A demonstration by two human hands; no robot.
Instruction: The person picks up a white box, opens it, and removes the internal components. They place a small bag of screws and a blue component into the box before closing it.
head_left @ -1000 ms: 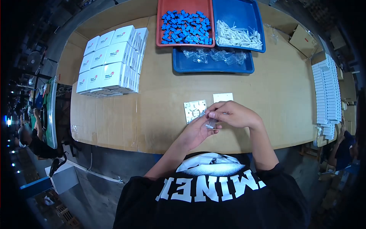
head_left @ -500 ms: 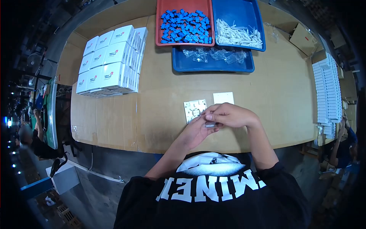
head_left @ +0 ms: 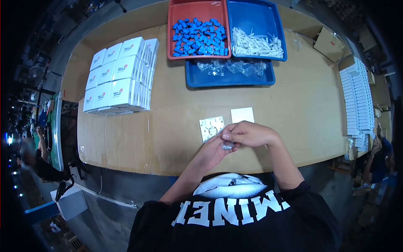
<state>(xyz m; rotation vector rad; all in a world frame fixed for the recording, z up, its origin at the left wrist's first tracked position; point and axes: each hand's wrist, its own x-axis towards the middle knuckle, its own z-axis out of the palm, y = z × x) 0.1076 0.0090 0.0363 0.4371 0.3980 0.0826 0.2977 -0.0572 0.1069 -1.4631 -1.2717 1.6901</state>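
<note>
Both hands meet near the table's front edge, around a small clear plastic bag (head_left: 228, 145) that is mostly hidden by fingers. My left hand (head_left: 214, 152) is closed under the bag, palm turned up. From above, my right hand (head_left: 251, 134) pinches at it, thumb and fingers pressed together. Just beyond my left fingers lies a white square faceplate base (head_left: 211, 127) with round cut-outs, its lower corner partly covered. A plain white square cover (head_left: 242, 114) lies flat behind my right hand.
A red tray (head_left: 171, 42) holds blue connectors; beside it, a blue tray (head_left: 283, 42) holds thin white parts. A lower blue tray (head_left: 228, 82) contains clear bags. White boxes (head_left: 113, 75) are stacked left, more white pieces (head_left: 356, 101) right. People are at both sides.
The table and trays sit slightly lower in view as the head tilts. My hands stay together on the bag, with the fingers shifted a little and less of the bag showing.
</note>
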